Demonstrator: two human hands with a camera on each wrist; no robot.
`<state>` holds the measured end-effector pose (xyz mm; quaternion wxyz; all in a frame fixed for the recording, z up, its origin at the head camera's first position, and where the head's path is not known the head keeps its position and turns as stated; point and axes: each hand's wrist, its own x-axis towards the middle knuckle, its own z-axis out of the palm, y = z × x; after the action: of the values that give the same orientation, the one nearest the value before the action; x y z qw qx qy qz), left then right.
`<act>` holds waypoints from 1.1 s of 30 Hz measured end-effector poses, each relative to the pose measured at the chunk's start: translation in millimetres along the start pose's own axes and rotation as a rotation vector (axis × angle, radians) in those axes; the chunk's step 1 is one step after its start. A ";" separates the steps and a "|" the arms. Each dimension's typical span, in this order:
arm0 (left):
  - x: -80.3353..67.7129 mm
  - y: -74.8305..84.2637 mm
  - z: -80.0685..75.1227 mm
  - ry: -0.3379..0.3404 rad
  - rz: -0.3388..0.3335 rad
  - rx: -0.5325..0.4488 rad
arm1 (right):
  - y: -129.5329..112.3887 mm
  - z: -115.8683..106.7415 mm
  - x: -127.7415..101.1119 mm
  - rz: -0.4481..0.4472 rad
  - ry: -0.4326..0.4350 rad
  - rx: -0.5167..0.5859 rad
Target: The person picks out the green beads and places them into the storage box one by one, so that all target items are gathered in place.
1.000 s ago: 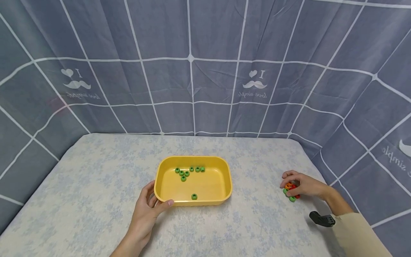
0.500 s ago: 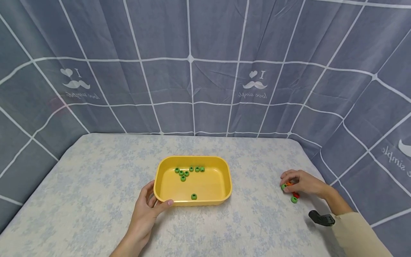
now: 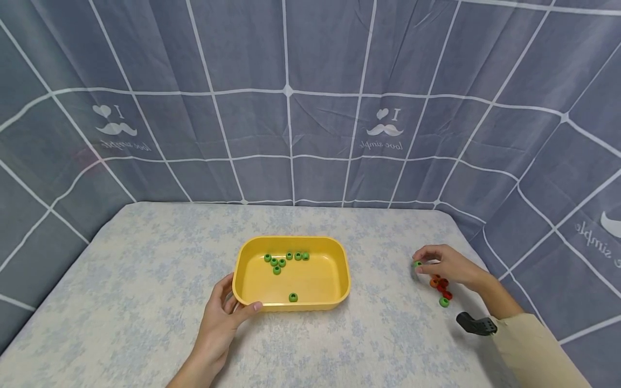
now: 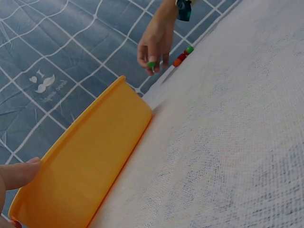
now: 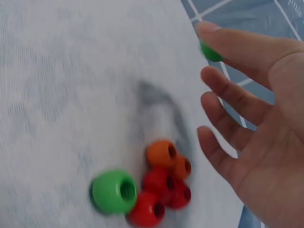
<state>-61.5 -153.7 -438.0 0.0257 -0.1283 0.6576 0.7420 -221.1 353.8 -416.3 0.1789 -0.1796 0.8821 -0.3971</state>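
Our left hand (image 3: 220, 318) grips the near left corner of the yellow tray (image 3: 252, 245), thumb curled over its rim; eight green beads (image 3: 286, 258) lie inside. Further right, our right hand (image 3: 448, 265) hovers above the floral tablecloth (image 3: 145, 280), pinching one green bead (image 3: 418, 264) in its fingertips, apparently thumb and forefinger. Just beneath it sit clustered red and orange beads (image 5: 166, 183) and a loose green bead (image 3: 443, 302).
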 end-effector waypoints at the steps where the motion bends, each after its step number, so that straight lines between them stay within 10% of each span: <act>1: -0.2 -0.1 -0.1 -0.001 0.001 -0.001 | -2.4 1.2 1.8 0.002 0.019 0.006; 33: 2.4 -5.6 -0.9 -0.008 0.029 -0.003 | -92.2 77.0 59.4 -0.104 0.099 0.382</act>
<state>-62.5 -154.1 -444.1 0.0175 -0.1157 0.6581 0.7438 -221.5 220.4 -403.9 0.1452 -0.1679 0.7882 -0.5741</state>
